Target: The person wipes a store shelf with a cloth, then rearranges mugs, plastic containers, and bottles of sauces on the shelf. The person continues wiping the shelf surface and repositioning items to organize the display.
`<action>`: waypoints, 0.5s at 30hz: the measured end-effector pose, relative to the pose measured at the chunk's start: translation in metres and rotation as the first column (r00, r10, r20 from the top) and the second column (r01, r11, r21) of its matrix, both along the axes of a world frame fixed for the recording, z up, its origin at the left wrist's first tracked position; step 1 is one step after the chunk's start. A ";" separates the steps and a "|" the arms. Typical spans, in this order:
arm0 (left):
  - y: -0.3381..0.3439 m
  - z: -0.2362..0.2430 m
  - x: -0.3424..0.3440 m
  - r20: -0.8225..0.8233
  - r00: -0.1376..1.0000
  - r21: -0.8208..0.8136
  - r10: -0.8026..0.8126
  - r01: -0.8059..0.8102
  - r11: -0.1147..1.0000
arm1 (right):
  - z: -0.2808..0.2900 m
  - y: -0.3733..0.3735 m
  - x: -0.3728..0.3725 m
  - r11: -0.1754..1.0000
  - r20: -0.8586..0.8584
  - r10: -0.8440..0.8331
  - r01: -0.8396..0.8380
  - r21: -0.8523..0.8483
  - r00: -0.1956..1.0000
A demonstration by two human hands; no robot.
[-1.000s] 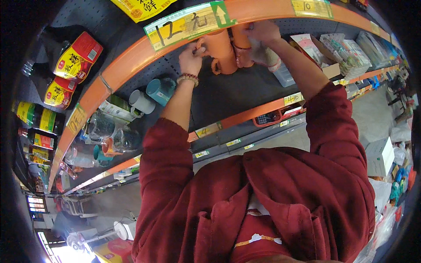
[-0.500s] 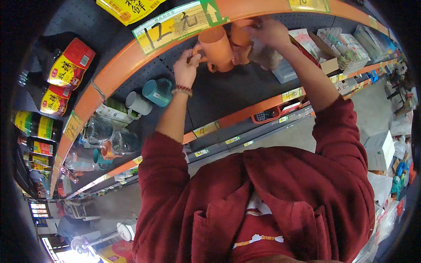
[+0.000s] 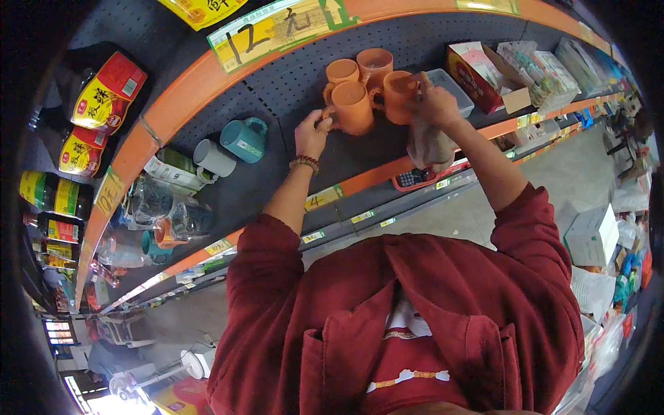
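Several orange mugs stand close together on the dark shelf. My left hand (image 3: 312, 134) has its fingers closed on the handle of the front left orange mug (image 3: 352, 111). With my right hand (image 3: 437, 105) I grip the front right orange mug (image 3: 399, 101) by its handle side. A greyish cloth (image 3: 429, 146) hangs below that same hand, over the shelf's front edge. Behind these two are a back left orange mug (image 3: 342, 70) and a back right orange mug (image 3: 375, 62), neither touched by my fingers.
To the left lie a teal mug (image 3: 244, 141) and a white mug (image 3: 214, 160). A clear plastic box (image 3: 452, 90) and a red carton (image 3: 476, 76) sit right of the mugs. An orange shelf edge (image 3: 373, 176) runs in front; another shelf edge (image 3: 200, 75) curves overhead.
Both hands and the front mugs have come lower and nearer to me. The back mugs now show fully. The cloth has dropped from beside the mugs to hang under my right hand.
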State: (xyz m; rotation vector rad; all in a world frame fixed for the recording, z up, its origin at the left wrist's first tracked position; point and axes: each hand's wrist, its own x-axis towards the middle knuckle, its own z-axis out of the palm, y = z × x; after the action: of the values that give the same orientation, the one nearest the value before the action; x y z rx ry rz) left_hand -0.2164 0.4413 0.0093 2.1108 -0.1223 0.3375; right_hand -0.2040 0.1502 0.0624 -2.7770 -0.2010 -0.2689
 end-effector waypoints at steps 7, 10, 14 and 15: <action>0.005 -0.020 0.019 0.152 0.987 0.098 0.049 -0.064 0.993 | -0.027 0.000 0.018 0.987 0.001 -0.013 0.012 0.158 1.000; 0.003 -0.020 0.023 0.155 0.986 0.067 0.054 -0.065 0.996 | -0.043 0.003 0.024 0.978 0.042 -0.034 0.024 0.206 0.999; 0.003 -0.018 0.022 0.215 0.976 0.162 0.021 -0.057 0.985 | -0.040 0.012 0.022 0.984 0.064 -0.056 0.045 0.173 0.996; 0.001 -0.015 0.019 0.240 0.971 0.182 0.009 -0.054 0.982 | -0.032 0.017 0.015 0.986 0.058 -0.055 0.045 0.159 0.997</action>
State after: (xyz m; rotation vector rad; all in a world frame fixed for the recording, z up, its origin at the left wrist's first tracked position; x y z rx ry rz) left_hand -0.1977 0.4428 -0.0059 2.2528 -0.2711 0.6204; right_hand -0.1894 0.1669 0.0303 -2.6217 -0.1195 -0.3677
